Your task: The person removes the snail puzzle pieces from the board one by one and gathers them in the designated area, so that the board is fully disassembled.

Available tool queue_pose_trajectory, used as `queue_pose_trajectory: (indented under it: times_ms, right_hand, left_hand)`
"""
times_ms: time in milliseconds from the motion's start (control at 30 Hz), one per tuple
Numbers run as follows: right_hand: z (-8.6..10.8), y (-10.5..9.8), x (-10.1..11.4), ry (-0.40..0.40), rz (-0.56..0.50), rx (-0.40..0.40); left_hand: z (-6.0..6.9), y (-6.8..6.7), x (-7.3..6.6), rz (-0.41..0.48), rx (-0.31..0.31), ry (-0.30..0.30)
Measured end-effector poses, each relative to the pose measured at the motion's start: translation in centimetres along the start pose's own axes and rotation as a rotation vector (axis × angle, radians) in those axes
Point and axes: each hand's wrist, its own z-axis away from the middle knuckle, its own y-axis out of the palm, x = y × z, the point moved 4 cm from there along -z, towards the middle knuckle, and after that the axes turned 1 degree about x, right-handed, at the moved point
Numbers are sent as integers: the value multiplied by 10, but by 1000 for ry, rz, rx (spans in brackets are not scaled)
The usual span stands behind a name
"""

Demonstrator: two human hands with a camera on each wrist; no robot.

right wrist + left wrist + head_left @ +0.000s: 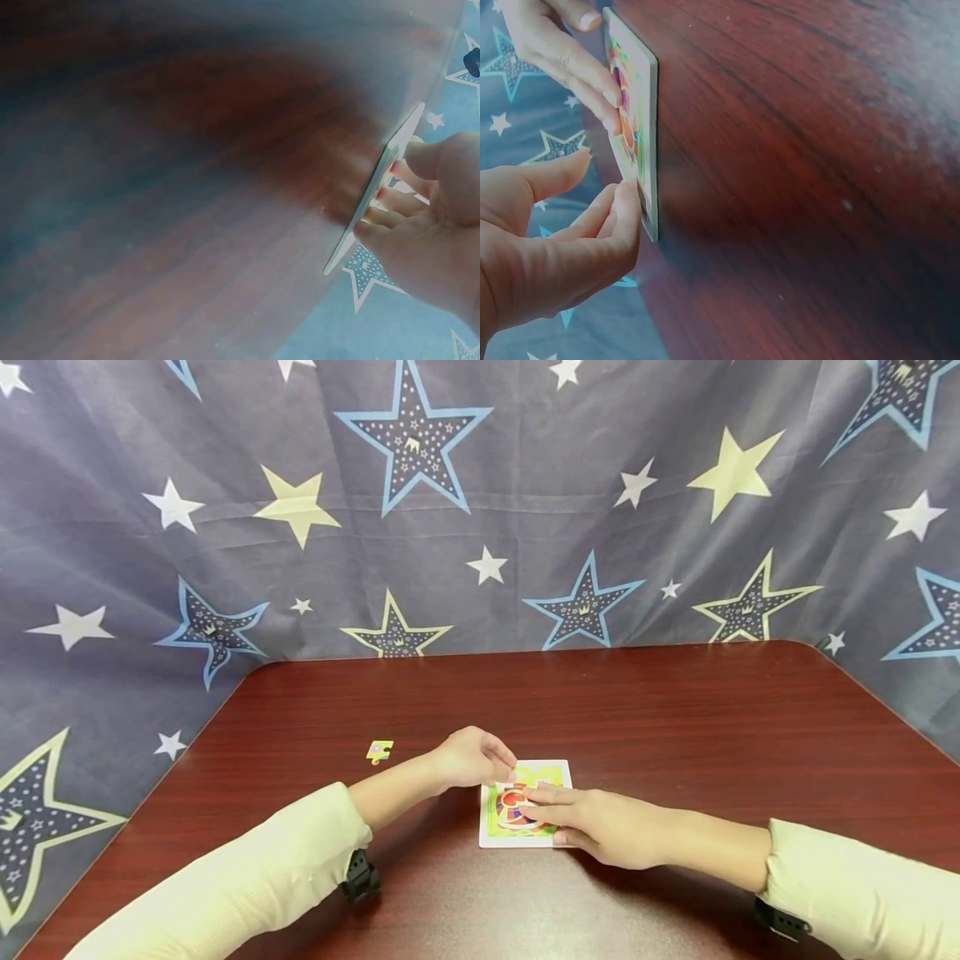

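Observation:
A small square jigsaw puzzle (517, 842) with a white border and a yellow-green picture with red and blue parts lies flat on the table. My left hand (472, 760) is at its upper left corner. In the left wrist view, its fingertips (628, 196) touch the puzzle's face near the edge, while the thumb stands apart from them. From the right, my right hand (626, 828) rests straight, spread fingers on the picture, covering part of it. A loose puzzle piece (378, 751), yellow-green with a pink patch, lies to the left, beyond the left forearm.
The dark red wooden table (637, 710) has rounded far corners. A grey curtain (480, 460) with stars hangs behind it and along both sides. Black straps (362, 875) sit at both wrists, under pale sleeves.

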Motion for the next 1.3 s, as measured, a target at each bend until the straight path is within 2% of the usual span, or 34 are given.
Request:
queue_pose_trajectory:
  times_ms: [133,300,700,933,1067,1300]
  right_hand:
    - [-1,-1,0,1,-9,7]
    - [-1,-1,0,26,-6,28]
    - [-1,-1,2,20,-9,25]
    - [-1,0,2,-2,31,26]
    - [-1,1,1,0,38,32]
    - [0,0,1,16,68,43]
  left_hand:
    - [-1,0,0,56,28,-40]
    - [-3,0,0,61,38,-64]
    - [-7,3,0,42,4,-62]
    - [-7,3,-2,10,-63,-32]
    - [-6,3,-3,-5,-81,-26]
    - [-8,3,-3,25,-93,-30]
